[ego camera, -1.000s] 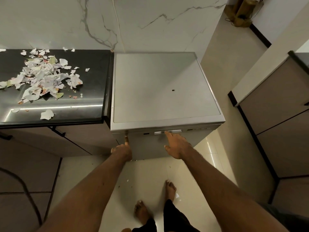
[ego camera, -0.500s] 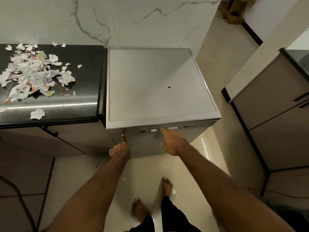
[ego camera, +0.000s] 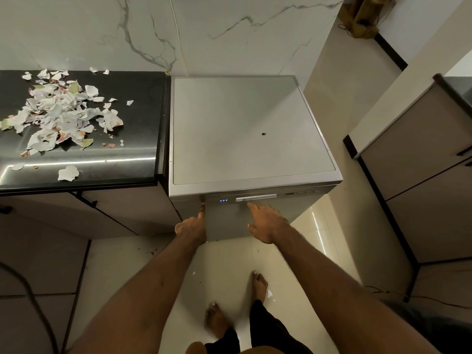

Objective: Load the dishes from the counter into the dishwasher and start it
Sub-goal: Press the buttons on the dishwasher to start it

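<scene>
dishwasher point(ego camera: 250, 129): closed, display point(ego camera: 223, 200) lit; start pending
left hand point(ego camera: 191, 227): forefinger pointing at panel point(ego camera: 281, 194)
right hand point(ego camera: 268, 223): fingers straight, by door point(ego camera: 224, 221)

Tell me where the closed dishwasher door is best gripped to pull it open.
Probably the long silver handle bar at the top of the dishwasher front, approached from the front: it runs level across the panel, just above the fingertips of the right hand.

Right of dishwasher point(ego camera: 242, 129), open floor point(ego camera: 339, 103) (counter point(ego camera: 138, 118) leftward)
</scene>
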The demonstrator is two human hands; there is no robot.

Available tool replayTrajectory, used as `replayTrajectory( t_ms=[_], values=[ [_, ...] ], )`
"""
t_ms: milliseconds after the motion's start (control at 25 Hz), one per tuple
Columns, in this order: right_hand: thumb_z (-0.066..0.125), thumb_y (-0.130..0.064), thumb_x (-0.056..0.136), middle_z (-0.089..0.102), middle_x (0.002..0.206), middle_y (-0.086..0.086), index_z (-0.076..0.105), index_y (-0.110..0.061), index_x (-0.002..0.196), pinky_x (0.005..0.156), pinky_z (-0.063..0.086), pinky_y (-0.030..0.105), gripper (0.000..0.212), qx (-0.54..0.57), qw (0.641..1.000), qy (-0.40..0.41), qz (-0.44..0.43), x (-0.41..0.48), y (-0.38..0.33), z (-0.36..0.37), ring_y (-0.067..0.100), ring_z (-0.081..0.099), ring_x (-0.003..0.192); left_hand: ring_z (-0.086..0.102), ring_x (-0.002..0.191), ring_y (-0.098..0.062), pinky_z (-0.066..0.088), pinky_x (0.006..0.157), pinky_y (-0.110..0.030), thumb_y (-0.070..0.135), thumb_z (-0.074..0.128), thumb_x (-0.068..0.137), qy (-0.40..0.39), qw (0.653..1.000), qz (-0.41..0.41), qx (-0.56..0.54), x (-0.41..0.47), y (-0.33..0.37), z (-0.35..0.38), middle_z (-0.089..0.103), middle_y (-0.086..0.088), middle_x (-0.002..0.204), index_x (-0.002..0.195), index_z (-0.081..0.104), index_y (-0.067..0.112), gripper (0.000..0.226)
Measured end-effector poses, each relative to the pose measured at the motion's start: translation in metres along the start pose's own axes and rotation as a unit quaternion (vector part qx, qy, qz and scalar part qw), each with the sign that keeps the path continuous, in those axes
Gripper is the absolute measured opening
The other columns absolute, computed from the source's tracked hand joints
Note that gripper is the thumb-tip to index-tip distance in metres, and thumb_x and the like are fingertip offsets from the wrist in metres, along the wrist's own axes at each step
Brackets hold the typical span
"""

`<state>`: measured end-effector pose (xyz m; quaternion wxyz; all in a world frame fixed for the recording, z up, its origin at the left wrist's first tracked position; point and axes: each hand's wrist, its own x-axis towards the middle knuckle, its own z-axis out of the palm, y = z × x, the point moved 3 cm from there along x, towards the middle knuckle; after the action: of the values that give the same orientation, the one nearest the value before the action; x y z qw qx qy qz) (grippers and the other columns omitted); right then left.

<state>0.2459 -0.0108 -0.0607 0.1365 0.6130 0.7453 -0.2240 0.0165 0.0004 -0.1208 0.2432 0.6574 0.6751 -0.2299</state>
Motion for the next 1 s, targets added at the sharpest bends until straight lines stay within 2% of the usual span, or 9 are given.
replayTrajectory(
  t_ms=[160,280,440,640,880,1000],
  values=[
    [0.055,-0.037,0.104,0.043,0.160,0.013,0.025,-0.013,0.162,0.117,0.034,0.046,0.069,0.003,1.000,-0.004,0.006,-0.001,0.003,0.002,0.034,0.042,0.143,0.057,0.130,-0.029,0.048,0.099,-0.043,0.032,0.067,0.093,-0.002,1.000,-0.002,0.010,0.000,0.003,-0.001,0.057,-0.008,0.143,0.162,-0.013,0.032,0.106],
    [0.054,-0.038,0.103,0.045,0.158,0.012,0.027,-0.013,0.160,0.116,0.036,0.046,0.068,0.001,1.000,-0.006,0.012,0.001,0.006,0.007,0.034,0.044,0.141,0.059,0.126,-0.028,0.048,0.093,-0.042,0.032,0.067,0.094,-0.008,1.000,-0.011,0.015,0.002,0.002,0.002,0.059,-0.009,0.140,0.163,-0.006,0.032,0.101],
    [0.054,-0.038,0.103,0.044,0.159,0.013,0.026,-0.013,0.161,0.116,0.035,0.046,0.068,0.005,1.000,-0.010,0.014,0.000,0.007,0.010,0.034,0.044,0.142,0.061,0.124,-0.027,0.050,0.093,-0.042,0.024,0.062,0.096,0.003,1.000,-0.018,0.019,0.000,0.003,0.003,0.060,-0.008,0.140,0.160,-0.020,0.037,0.105],
    [0.054,-0.037,0.104,0.042,0.160,0.012,0.024,-0.013,0.162,0.117,0.034,0.046,0.070,0.006,1.000,-0.004,0.015,0.002,0.013,0.011,0.033,0.042,0.144,0.059,0.127,-0.024,0.049,0.095,-0.039,0.024,0.059,0.097,0.003,0.999,-0.022,0.032,0.003,0.003,-0.001,0.059,-0.005,0.142,0.160,-0.020,0.037,0.101],
    [0.054,-0.038,0.105,0.038,0.164,0.012,0.022,-0.014,0.164,0.120,0.032,0.047,0.072,0.016,0.999,-0.007,0.029,0.001,0.020,0.014,0.033,0.039,0.147,0.060,0.127,-0.024,0.050,0.095,-0.040,0.020,0.060,0.094,0.016,1.000,-0.015,0.016,-0.001,0.006,0.007,0.061,-0.005,0.140,0.159,-0.024,0.035,0.107],
    [0.054,-0.039,0.105,0.038,0.164,0.012,0.021,-0.013,0.164,0.120,0.032,0.047,0.072,0.012,0.999,-0.011,0.027,0.000,0.016,0.020,0.034,0.039,0.147,0.059,0.128,-0.024,0.050,0.096,-0.039,0.022,0.059,0.095,0.018,0.999,-0.011,0.031,0.001,0.005,0.004,0.059,-0.005,0.142,0.161,-0.019,0.033,0.103]
  ],
)
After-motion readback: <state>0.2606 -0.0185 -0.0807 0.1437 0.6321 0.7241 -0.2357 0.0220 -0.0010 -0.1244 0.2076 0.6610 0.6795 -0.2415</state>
